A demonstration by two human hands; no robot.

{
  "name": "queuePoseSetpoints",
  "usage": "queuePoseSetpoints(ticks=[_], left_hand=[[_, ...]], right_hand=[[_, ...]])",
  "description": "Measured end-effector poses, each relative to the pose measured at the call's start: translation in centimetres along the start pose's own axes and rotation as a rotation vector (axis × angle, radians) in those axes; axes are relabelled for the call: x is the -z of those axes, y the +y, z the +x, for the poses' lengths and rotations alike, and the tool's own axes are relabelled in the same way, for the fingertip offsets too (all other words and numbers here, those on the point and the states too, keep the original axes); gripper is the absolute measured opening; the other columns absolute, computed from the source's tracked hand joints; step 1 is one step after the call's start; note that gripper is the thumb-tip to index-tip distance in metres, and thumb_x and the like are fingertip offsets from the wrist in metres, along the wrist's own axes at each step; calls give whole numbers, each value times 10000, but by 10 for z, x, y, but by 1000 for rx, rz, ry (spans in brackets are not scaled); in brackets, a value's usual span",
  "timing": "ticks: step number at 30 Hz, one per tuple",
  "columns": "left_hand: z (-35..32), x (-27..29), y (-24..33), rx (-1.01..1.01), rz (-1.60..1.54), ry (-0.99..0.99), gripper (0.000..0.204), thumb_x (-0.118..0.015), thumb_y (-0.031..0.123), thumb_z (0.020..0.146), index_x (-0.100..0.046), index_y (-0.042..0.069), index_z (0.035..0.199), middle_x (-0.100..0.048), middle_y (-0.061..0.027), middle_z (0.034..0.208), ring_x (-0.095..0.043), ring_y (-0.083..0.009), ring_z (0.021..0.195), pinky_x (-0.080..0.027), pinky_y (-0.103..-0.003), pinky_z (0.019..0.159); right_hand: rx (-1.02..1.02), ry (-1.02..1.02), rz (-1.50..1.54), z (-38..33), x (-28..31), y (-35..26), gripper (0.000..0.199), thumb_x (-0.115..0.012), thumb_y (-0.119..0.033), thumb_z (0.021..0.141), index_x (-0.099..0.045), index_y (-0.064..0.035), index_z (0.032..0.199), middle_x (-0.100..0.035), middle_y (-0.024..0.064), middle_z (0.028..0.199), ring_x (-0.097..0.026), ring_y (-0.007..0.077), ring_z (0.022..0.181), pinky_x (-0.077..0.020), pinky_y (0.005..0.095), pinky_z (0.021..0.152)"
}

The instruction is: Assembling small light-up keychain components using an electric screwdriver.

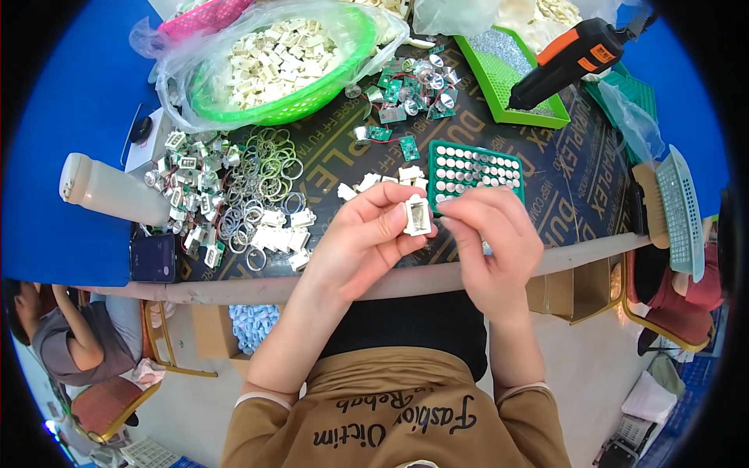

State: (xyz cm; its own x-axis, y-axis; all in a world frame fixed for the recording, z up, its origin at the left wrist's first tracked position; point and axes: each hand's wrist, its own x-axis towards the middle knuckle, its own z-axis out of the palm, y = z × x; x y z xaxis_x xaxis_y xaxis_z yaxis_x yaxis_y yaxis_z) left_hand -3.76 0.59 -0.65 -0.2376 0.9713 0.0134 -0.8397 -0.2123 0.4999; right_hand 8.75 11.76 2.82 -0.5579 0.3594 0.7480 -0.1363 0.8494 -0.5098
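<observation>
My left hand (355, 238) grips a small white plastic housing (418, 216) between thumb and fingers, its hollow side facing up. Close beside it, my right hand (499, 246) has thumb and forefinger pinched together near the housing's right edge. Whatever lies between those fingertips is too small to make out. Just beyond both hands is a dark green tray (432, 168) with rows of round silver discs. Several more white housings (368, 182) lie behind my left hand.
A bright green basket (300, 115) of white parts stands at the back left. Circuit boards (409, 147), metal rings (273, 168) and a white bottle (117, 191) lie about. A black-and-orange tool (566, 62) rests over a light green tray (538, 118). Other people sit at both sides.
</observation>
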Motion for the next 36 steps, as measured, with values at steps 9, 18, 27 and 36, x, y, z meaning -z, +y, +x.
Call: queuePoseSetpoints(ticks=[9, 18, 27, 36], left_hand=[[-9, 13, -13, -24, -22, 5, 203, -552, 67, 891, -531, 19, 1087, -577, -71, 1053, -580, -139, 949, -511, -306, 820], [-9, 15, -14, -53, 34, 17, 179, -561, 49, 880, -544, 7, 1053, -595, -80, 1026, -595, -153, 917, -519, -324, 810], [-10, 16, -17, -63, 49, 6, 193, -556, 48, 884, -543, -9, 1067, -589, -88, 1023, -597, -164, 915, -522, -327, 813], [-10, 16, -16, -80, 12, -18, 192, -545, 36, 885, -540, -11, 1071, -590, -99, 1030, -595, -175, 936, -517, -340, 833]], right_hand=[[78, -125, -89, -10, -11, -10, 232, -632, 41, 656, -621, -30, 876, -590, 81, 819, -563, 243, 689, -453, 326, 581], [-58, -205, -67, -10, -10, -15, 145, -609, 20, 732, -600, -34, 866, -584, 110, 843, -566, 284, 740, -456, 355, 645], [22, -91, -9, -22, -13, -9, 139, -636, 34, 712, -613, -46, 823, -606, 75, 822, -581, 238, 702, -463, 313, 604], [46, -35, -23, -26, -16, -11, 167, -666, 21, 686, -627, -32, 840, -623, 87, 839, -604, 242, 718, -483, 311, 621]])
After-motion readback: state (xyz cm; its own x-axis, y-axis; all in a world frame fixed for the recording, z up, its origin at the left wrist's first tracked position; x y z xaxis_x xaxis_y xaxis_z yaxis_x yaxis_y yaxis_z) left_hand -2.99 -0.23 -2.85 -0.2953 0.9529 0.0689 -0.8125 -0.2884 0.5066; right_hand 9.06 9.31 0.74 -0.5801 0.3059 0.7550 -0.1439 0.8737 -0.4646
